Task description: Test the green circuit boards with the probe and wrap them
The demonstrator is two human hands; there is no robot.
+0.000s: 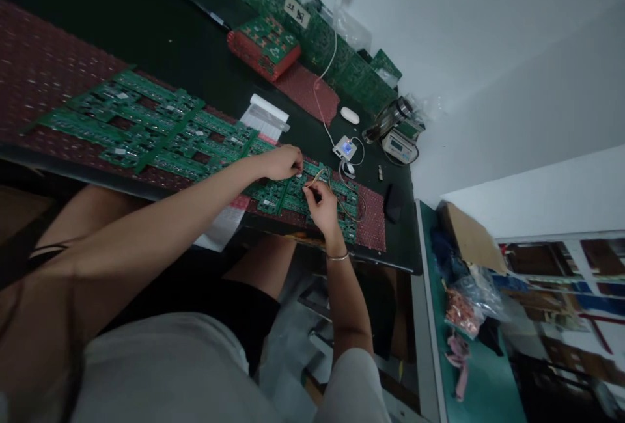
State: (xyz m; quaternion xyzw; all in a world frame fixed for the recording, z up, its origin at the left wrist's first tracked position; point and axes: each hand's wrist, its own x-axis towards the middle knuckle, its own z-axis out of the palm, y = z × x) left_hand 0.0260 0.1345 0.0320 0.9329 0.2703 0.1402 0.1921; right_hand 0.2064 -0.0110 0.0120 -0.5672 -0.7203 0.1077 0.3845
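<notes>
Green circuit boards lie in a row on red bubble wrap along the table's front edge. My left hand rests over the boards near the row's right part, its fingers curled and pinched together; a tiny pale spot shows at the fingertips, too small to name. Just to its right, my right hand pinches the end of a thin cable close above a board. That cable loops right and up to a small white device with a lit blue screen. The exact contact with the board is hidden by my fingers.
Behind the boards stand a red-wrapped board stack, a paper roll with a ruler, a white oval object and a digital meter. A dark pouch lies near the right table edge. Boards line the wall.
</notes>
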